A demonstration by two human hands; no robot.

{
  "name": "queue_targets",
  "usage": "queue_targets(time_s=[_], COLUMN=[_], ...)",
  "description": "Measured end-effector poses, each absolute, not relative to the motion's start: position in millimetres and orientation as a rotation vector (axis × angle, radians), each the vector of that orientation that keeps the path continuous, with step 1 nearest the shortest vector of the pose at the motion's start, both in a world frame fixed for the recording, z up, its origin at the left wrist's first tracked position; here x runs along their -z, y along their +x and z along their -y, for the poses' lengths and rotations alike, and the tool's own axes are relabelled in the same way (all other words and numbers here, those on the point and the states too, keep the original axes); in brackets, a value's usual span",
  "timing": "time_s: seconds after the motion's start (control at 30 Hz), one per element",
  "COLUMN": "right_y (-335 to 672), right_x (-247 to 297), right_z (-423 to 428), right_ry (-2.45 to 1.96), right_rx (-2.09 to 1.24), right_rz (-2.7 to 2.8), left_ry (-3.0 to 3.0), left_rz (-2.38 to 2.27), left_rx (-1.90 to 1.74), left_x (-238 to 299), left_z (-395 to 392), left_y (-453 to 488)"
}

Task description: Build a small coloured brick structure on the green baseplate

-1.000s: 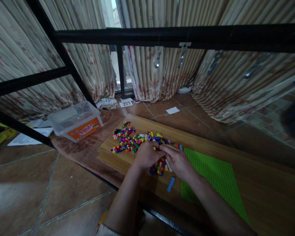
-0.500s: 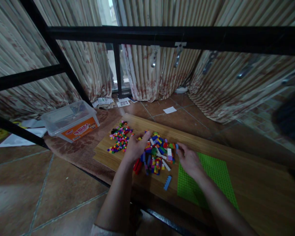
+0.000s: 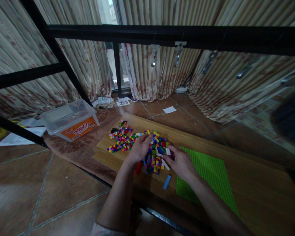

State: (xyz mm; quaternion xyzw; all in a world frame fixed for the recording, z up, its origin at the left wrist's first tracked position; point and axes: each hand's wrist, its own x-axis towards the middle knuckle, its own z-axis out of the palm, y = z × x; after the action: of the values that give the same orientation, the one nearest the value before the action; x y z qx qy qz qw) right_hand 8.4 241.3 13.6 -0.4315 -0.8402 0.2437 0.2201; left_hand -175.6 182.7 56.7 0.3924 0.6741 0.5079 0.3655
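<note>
My left hand point(image 3: 140, 148) is at the left side of a pile of coloured building bricks point(image 3: 157, 141), its fingers bent together over them. Whatever its fingertips hold is hidden. At the pile's right edge, my right hand point(image 3: 181, 161) has its thumb and fingers closed about a white building brick point(image 3: 168, 151). A long blue brick point(image 3: 167, 182) lies apart, in front of the pile. The green studded baseplate point(image 3: 208, 173) lies partly under my right forearm. Smaller coloured bricks point(image 3: 123, 139) are spread left of my left hand.
The bricks lie on a wooden board point(image 3: 142, 122). A clear plastic box point(image 3: 71, 119) with an orange label stands at the left on a brown cloth point(image 3: 78, 154). Black metal bars point(image 3: 137, 32) cross ahead, before striped curtains point(image 3: 147, 72). White paper point(image 3: 169, 109) lies on the tiled floor.
My right hand has moved left from a small blue brick to the white brick at the pile's edge. My left hand has shifted slightly right, uncovering more small bricks.
</note>
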Motion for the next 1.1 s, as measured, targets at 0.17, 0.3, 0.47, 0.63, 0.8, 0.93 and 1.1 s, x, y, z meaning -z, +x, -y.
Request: queue_targets(time_s=[0.17,0.3,0.47,0.63,0.8,0.93,1.1], right_y=[12,15,9,4,0,-3,-12], right_x=[-7,-8,-10,-16,-32,-42,-40], right_z=[-240,-241,-237,-235,-234,-233,-232], right_ry=[-1.217,-1.096,-1.036,-0.988,-0.885,-0.854,-0.943], right_rx=[-0.951,-1.334,-1.484,-1.512,-1.538,-1.531,-1.365], right_rz=[2.022,1.625,1.431,1.379,1.358,1.382,1.44], left_ry=[1.434,1.734,1.967,1.896,1.505,1.293,1.294], left_rz=[-1.805,-1.914,-1.885,-1.747,-1.515,-1.263,-1.276], left_rx=[-1.081,-0.955,-0.878,-1.114,-1.294,-1.325,-1.34], left_x=[-50,-45,-41,-50,-57,-55,-52], left_z=[-181,-181,-182,-180,-179,-179,-180], left_y=[-167,-160,-157,-154,-149,-148,-143])
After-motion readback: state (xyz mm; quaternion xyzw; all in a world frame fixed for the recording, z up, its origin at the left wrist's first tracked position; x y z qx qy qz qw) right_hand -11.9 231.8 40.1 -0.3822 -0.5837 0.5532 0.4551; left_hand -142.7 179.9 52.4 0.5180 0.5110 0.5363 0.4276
